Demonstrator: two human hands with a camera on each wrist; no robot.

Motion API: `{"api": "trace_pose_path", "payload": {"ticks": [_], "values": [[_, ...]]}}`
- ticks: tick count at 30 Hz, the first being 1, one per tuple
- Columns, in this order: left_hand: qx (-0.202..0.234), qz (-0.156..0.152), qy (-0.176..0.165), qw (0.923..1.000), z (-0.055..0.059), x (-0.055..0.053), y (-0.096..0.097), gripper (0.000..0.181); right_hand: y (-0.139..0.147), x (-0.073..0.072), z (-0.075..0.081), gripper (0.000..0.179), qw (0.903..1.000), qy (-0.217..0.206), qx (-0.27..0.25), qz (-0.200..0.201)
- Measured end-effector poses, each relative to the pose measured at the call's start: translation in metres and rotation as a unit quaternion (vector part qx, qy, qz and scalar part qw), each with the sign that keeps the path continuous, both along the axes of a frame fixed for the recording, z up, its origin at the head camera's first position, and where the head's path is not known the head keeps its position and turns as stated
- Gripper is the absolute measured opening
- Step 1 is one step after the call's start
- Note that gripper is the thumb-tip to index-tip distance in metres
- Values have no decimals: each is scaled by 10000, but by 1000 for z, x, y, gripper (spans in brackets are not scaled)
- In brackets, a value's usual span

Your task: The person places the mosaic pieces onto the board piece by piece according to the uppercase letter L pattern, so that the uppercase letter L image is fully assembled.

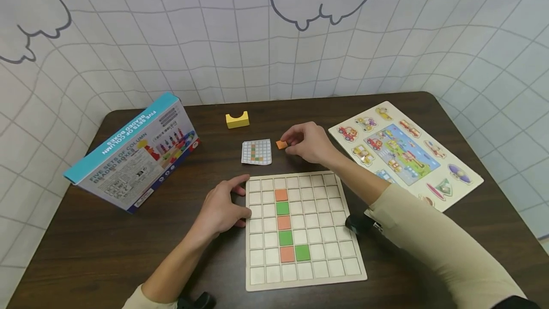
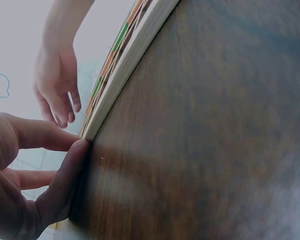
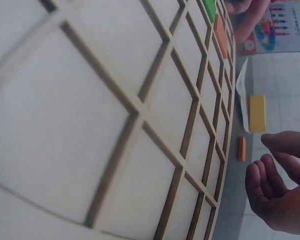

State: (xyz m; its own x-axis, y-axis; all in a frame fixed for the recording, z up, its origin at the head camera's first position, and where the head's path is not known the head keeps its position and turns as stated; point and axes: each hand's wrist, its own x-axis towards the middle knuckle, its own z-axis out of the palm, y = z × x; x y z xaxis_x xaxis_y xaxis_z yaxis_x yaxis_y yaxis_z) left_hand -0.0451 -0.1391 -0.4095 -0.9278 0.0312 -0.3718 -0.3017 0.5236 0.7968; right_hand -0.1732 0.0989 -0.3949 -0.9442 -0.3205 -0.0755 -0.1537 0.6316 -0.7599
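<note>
A white wooden grid board (image 1: 348, 271) lies flat on the table. Orange and green tiles (image 1: 284, 223) alternate down its third column, and a green tile (image 1: 302, 252) sits right of the lowest orange one. My left hand (image 1: 220, 206) rests at the board's upper left edge, thumb and fingertips touching it. Above the board's far edge, my right hand (image 1: 310, 142) hovers with bent fingers by a loose orange tile (image 1: 280, 145). In the right wrist view a gap shows between those fingertips and the orange tile (image 3: 242, 149). A small pattern card (image 1: 256, 151) lies left of that tile.
A yellow arched block (image 1: 238, 120) stands behind the card. On the left is a blue and white toy box (image 1: 137, 156). A picture puzzle board (image 1: 405, 151) lies at the right, partly beneath my right forearm. A gridded cloth backdrop (image 1: 240, 37) rises behind the table.
</note>
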Motion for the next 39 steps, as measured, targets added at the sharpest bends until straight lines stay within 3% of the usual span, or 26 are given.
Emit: {"api": "trace_pose_path", "payload": {"ticks": [20,28,39], "values": [[50,66,75,9999,-1,1,0,87,-13,-27,-12,29,9966,-31,631,521],[58,55,111,9999,-1,2,0,86,-18,-28,-11,27,9951,-80,800,574],[57,31,150,9999,-1,2,-1,86,-22,-27,-11,24,9900,194,1233,653]]}}
